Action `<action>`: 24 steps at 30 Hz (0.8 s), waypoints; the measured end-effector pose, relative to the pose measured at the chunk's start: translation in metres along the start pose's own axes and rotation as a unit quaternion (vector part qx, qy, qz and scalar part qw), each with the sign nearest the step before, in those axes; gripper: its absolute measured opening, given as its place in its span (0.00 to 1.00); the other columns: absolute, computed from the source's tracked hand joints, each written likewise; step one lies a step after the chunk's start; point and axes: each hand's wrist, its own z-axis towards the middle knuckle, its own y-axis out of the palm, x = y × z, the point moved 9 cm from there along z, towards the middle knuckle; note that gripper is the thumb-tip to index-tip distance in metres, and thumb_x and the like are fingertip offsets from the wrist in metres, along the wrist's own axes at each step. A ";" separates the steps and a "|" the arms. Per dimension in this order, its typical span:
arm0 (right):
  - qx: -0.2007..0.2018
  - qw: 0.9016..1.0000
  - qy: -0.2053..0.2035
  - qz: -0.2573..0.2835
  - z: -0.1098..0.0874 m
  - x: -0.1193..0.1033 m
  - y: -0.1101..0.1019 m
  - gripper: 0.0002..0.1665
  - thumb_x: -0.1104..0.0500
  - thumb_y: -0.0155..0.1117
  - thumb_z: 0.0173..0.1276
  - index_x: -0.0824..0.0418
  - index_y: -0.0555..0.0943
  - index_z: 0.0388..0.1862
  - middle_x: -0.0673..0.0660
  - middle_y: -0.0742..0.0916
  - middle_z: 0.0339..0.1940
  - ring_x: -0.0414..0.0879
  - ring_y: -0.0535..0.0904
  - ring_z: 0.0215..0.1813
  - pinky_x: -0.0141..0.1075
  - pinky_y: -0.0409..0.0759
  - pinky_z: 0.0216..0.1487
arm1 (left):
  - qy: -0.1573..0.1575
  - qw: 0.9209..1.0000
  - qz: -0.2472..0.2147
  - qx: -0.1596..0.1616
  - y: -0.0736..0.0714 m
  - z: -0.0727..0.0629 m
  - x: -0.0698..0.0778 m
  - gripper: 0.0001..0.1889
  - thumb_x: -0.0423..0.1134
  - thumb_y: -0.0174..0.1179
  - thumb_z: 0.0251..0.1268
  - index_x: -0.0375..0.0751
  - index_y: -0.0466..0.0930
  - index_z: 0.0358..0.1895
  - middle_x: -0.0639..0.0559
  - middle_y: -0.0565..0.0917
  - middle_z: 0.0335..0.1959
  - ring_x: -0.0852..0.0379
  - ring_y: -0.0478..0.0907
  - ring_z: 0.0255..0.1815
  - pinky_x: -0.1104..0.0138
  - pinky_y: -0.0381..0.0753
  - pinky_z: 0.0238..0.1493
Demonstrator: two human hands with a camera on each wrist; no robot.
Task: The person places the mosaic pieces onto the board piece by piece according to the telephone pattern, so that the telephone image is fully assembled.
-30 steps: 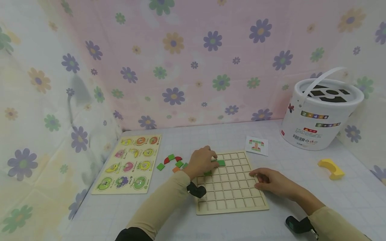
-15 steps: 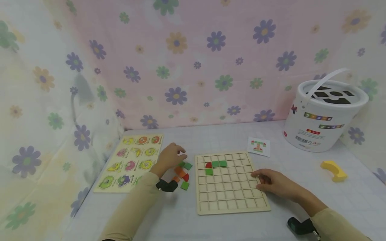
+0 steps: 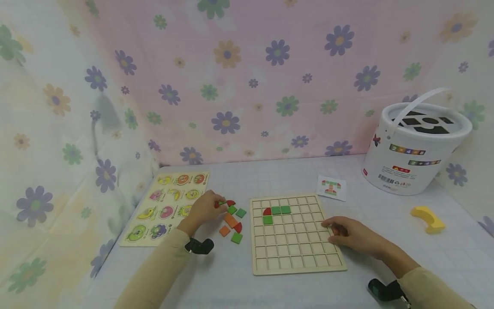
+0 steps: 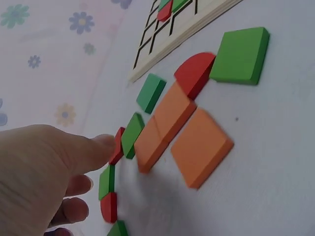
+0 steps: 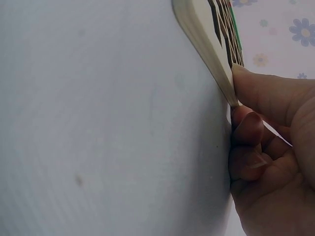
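A wooden grid board [image 3: 293, 249] lies flat, bearing a red quarter-round tile [image 3: 267, 211] and several green square tiles [image 3: 285, 209] near its top left. My right hand [image 3: 353, 234] holds the board's right edge; in the right wrist view the thumb is on top, the other fingers curled against the edge. My left hand [image 3: 204, 209] is over the loose tiles left of the board. Its thumb is by a red tile [image 4: 117, 146]; whether they touch I cannot tell. Nearby lie orange square tiles [image 4: 202, 147], green tiles [image 4: 239, 56] and another red tile [image 4: 194, 73].
A small pattern card [image 3: 332, 187] lies behind the board. At the left is a fruit puzzle board [image 3: 154, 229], partly under my left forearm. A white bucket [image 3: 409, 171] with a handle stands at the back right, a yellow arch block [image 3: 428, 219] in front of it.
My left hand has left the grid board and moved left to the loose tiles, uncovering the red and green tiles on the board. The right hand has stayed at the board's edge.
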 end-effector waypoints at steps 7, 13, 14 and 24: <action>-0.002 1.000 0.000 0.002 0.001 0.000 0.001 0.30 0.53 0.69 0.65 0.64 0.75 0.63 0.55 0.74 0.40 0.38 0.68 0.39 0.31 0.68 0.34 | 0.063 0.993 0.092 -0.033 0.013 0.005 0.026 0.16 0.48 0.69 0.58 0.55 0.87 0.50 0.50 0.77 0.47 0.54 0.72 0.42 0.61 0.74 0.42; -0.002 1.000 -0.003 0.007 0.000 0.000 0.002 0.30 0.53 0.69 0.65 0.64 0.75 0.63 0.55 0.74 0.40 0.38 0.68 0.39 0.31 0.68 0.34 | 0.083 0.984 0.149 -0.054 0.021 0.007 0.036 0.15 0.50 0.70 0.57 0.63 0.87 0.50 0.50 0.77 0.52 0.51 0.70 0.50 0.56 0.72 0.49; -0.002 1.000 -0.003 0.006 0.000 0.000 0.002 0.30 0.53 0.69 0.65 0.64 0.75 0.63 0.55 0.74 0.40 0.38 0.68 0.39 0.31 0.68 0.33 | 0.088 0.983 0.149 -0.055 0.021 0.006 0.038 0.15 0.50 0.70 0.57 0.63 0.87 0.49 0.50 0.77 0.52 0.51 0.70 0.51 0.55 0.72 0.49; 0.004 1.000 -0.001 -0.001 -0.001 0.001 -0.001 0.29 0.53 0.69 0.65 0.62 0.76 0.62 0.54 0.74 0.40 0.38 0.68 0.39 0.31 0.68 0.34 | 0.107 0.982 0.149 -0.050 0.023 0.009 0.048 0.16 0.48 0.71 0.56 0.61 0.87 0.50 0.48 0.78 0.52 0.50 0.71 0.51 0.55 0.73 0.49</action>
